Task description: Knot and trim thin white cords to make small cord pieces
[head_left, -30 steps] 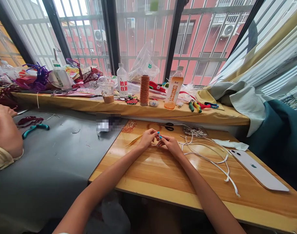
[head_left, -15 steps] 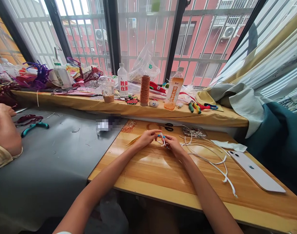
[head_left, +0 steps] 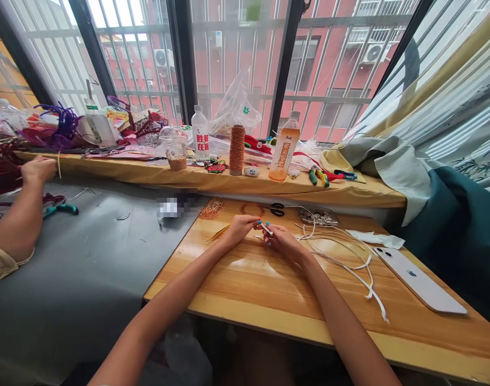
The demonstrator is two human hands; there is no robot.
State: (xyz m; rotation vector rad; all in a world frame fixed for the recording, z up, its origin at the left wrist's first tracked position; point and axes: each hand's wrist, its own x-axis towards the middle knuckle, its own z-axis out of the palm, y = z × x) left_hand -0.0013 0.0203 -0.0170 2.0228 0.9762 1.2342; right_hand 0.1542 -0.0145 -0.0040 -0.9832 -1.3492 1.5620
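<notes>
Light-brown wood counter (head_left: 245, 284): smooth, glossy, bright reflections, visible grain. Grey sheet-like tabletop (head_left: 100, 268): smooth, soft sheen, material unclear. Yellow cloth ledge cover (head_left: 229, 185): matt, wrinkled. Dark teal cloth (head_left: 450, 201): matt, folded. Tall copper-brown wound spool (head_left: 237, 150): rough, ridged. Clear bottle with orange drink (head_left: 284, 153), clear cup with brown contents (head_left: 176, 153): shiny plastic. Clear crinkled bag (head_left: 235, 110): thin, glossy plastic. Pale flat phone (head_left: 424, 283): smooth back, shiny logo. Long white cords (head_left: 376, 294): smooth. Short white strip (head_left: 266, 229): smooth-looking, material unclear. Window bars (head_left: 351, 69): shiny metal.
</notes>
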